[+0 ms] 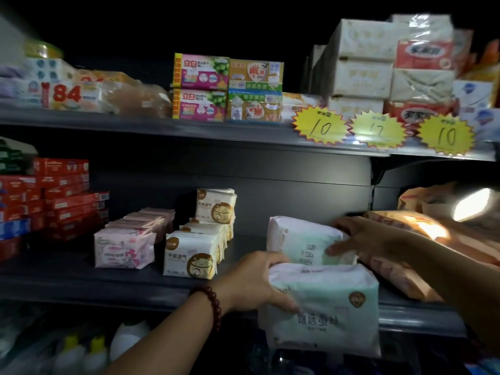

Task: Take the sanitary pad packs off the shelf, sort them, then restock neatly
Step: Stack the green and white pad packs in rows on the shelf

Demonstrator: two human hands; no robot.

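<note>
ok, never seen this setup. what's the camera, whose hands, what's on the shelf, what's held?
No robot here: a person's two bare hands, filmed by one wide-angle camera worn on the head, looking forward and down at a shop shelf. The left hand, with a bead bracelet, grips the front mint pack at the shelf's front edge. The right hand lies on the rear mint pack just behind it; it is blurred, so I cannot tell if it grips. Further left stand cream packs, pink packs and red boxes; orange packs lie at the right. Yellow price tags hang from the upper shelf.
</note>
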